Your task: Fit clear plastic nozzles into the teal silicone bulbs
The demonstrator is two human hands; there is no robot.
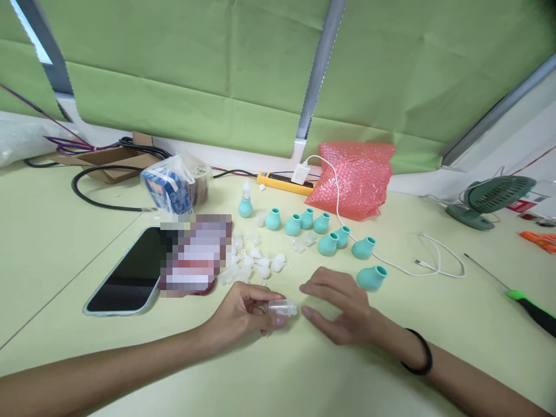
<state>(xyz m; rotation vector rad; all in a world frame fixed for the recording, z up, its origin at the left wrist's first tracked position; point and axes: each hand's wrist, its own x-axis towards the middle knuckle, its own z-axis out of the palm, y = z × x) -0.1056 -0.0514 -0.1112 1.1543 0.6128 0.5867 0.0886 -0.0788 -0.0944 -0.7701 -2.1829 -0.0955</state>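
My left hand (245,313) pinches a small clear plastic cap (283,307) between thumb and fingers, just above the pale green table (278,376). My right hand (343,307) rests on the table right of the cap, fingers loosely stretched toward it, holding nothing; a black band circles its wrist. A teal rubber bulb (371,277) lies just beyond the right hand. Several more teal bulbs (321,223) stand in a loose row farther back, one of them with a clear tip (245,204) fitted. A heap of clear plastic tips (256,262) lies behind my left hand.
A phone (128,272) lies screen-up at the left beside a blurred card. Farther back sit a plastic-wrapped box (174,185), a pink bubble-wrap bag (354,174), a yellow power strip (284,182) and a white cable (428,263). A green fan (493,200) and a screwdriver (521,301) are at the right.
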